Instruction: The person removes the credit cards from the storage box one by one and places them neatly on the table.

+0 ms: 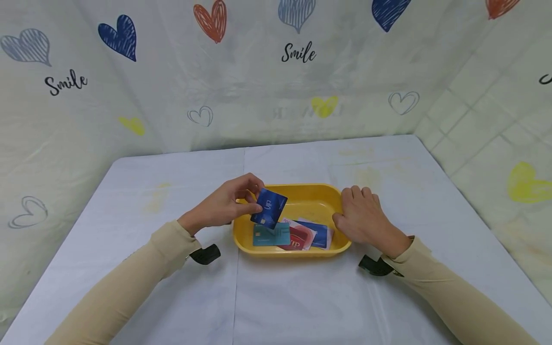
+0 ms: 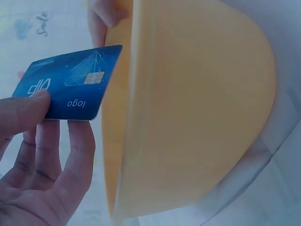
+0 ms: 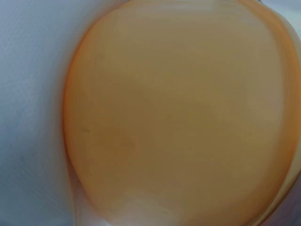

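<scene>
My left hand (image 1: pixel 226 201) pinches a dark blue VIP bank card (image 1: pixel 270 209) between thumb and fingers, above the left part of a yellow plastic tray (image 1: pixel 293 254). In the left wrist view the card (image 2: pixel 70 87) shows a gold chip and the word "logo", with the thumb across one end. At the tray's right end my right hand (image 1: pixel 366 218) grips the rim, thumb toward the inside. Inside the tray lie a teal card (image 1: pixel 270 236), a red and pink VIP card (image 1: pixel 305 236) and a blue card (image 1: pixel 320 235), overlapping one another toward the near side.
The tray stands on a table under a white cloth (image 1: pixel 181 292) with creases. Behind it hangs a pale sheet (image 1: pixel 250 72) printed with hearts and "Smile". Dark straps (image 1: pixel 206 254) sit at both wrists. The tray's outer wall (image 3: pixel 178 113) fills most of the right wrist view.
</scene>
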A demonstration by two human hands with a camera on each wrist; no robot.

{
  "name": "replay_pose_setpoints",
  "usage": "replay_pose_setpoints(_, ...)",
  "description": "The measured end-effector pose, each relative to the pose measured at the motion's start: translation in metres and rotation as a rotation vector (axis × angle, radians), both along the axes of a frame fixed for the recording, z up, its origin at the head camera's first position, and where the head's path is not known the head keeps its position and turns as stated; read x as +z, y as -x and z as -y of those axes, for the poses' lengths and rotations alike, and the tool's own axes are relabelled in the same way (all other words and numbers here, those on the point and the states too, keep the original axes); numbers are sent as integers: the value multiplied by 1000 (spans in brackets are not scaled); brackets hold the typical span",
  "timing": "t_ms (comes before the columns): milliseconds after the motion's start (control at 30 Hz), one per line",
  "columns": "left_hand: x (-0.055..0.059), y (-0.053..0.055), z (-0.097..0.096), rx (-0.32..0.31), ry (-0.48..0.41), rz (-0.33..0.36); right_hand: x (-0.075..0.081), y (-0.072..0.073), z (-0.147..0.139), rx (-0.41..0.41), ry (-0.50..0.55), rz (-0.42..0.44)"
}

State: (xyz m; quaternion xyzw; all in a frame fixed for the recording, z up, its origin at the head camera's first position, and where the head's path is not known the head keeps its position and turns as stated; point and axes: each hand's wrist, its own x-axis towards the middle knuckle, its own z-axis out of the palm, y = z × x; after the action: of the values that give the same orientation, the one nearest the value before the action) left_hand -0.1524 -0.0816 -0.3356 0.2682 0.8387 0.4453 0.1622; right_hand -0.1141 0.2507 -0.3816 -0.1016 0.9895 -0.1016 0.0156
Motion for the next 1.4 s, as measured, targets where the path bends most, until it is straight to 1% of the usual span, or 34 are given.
replay_pose_setpoints(133, -1, 1, 2, 11, -2, -7, -1, 0, -1, 2, 3, -7)
replay_pose_setpoints(400, 0, 0, 3, 31, -12, 13, -2, 1, -2, 7, 3, -11)
replay_pose_setpoints(733, 5, -2, 10, 48, -19, 1, -1, 1, 0, 4, -1, -8)
replay_pose_setpoints(900, 8, -3, 14, 69, -21, 1, -1, 0, 0, 4, -1, -14)
replay_pose_setpoints(1067, 8, -2, 19, 97, -14, -9, -1, 0, 0, 2, 0, -11)
replay_pose_setpoints(1400, 9, -5, 30, 155, 3, 1, -1, 1, 0, 6, -1, -8)
